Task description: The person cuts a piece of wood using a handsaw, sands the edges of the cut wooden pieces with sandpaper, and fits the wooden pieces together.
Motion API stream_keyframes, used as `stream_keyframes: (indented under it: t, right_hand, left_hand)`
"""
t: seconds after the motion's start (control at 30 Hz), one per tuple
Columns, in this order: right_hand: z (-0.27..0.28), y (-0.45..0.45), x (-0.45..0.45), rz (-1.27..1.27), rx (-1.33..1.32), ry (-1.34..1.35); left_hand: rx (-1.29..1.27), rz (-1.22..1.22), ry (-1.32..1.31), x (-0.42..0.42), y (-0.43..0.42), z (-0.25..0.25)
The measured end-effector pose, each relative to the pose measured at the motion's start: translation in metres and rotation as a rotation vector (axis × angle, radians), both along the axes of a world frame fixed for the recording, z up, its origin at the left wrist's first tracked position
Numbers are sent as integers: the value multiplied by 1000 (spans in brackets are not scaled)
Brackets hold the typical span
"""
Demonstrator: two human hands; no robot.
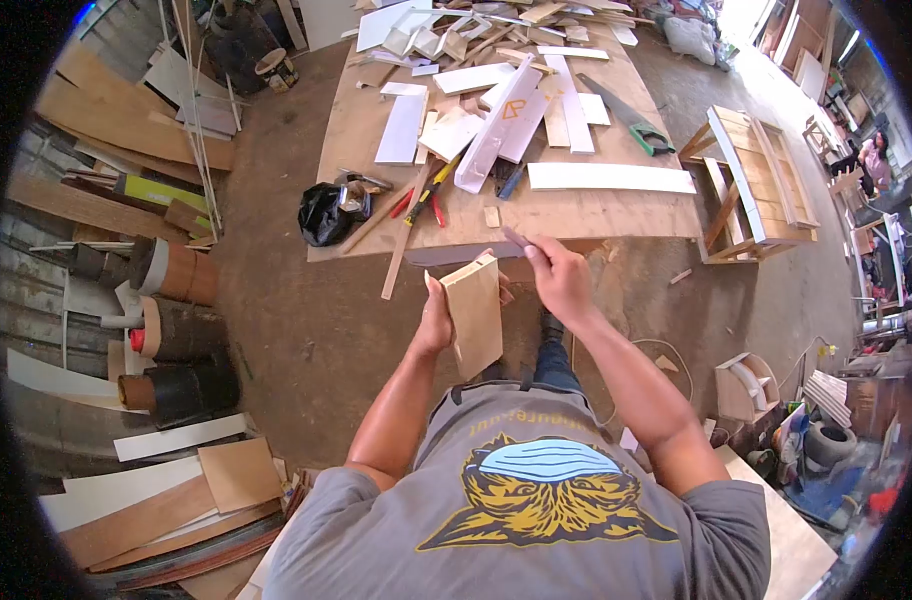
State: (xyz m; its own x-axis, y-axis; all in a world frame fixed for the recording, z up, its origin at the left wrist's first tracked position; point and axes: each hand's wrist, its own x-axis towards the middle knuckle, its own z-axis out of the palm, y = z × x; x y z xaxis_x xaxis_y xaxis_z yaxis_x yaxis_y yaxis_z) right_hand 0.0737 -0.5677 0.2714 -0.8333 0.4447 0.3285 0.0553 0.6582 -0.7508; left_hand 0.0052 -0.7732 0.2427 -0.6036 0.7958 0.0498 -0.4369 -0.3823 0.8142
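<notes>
My left hand [436, 318] is wrapped round a flat wooden piece [474, 315], its thumb on the near left side and fingertips showing at the right edge. The piece is tilted upright in front of my body. My right hand [561, 280] is raised just right of it, closed on a small dark flat piece [517, 238] that points toward the top of the wooden piece without touching it. A small wooden block [492, 217] lies near the front edge of the table [576, 226].
Wood offcuts [456, 45], a handsaw [631, 120], a yellow-black tool [433, 188] and a black bag [322, 214] lie on the table. Rolls [181, 330] and boards [166, 500] stand left. A slatted wooden frame [761, 180] is right. Another person [873, 155] is far right.
</notes>
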Motion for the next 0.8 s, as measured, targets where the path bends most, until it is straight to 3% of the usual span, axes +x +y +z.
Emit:
stream_keyframes:
  t: [0.07, 0.23, 0.37, 0.47, 0.5, 0.6, 0.63, 0.73, 0.8]
  right_hand:
    - [-4, 0, 2, 4, -128, 22]
    - [52, -27, 14, 173, -422, -78]
    - [46, -45, 13, 405, -357, 240]
    - [42, -39, 10, 317, -49, 190]
    - [42, -31, 7, 207, -36, 0]
    - [39, -31, 5, 246, -98, 34]
    - [39, -40, 6, 321, -136, 162]
    - [24, -46, 5, 444, -431, 119]
    - [20, -31, 0, 322, -254, 88]
  left_hand:
    - [-54, 43, 114, -2, 4, 5]
    - [-28, 42, 301, -15, 6, -5]
    - [-126, 98, 329, -13, 6, -2]
    - [-154, 87, 330, -11, 6, 0]
    - [-162, 41, 312, -11, 6, 1]
    - [-174, 145, 351, -8, 8, -12]
    - [-185, 187, 381, -10, 8, -17]
    - [-240, 225, 339, -10, 10, -14]
    - [-225, 262, 408, -14, 8, -31]
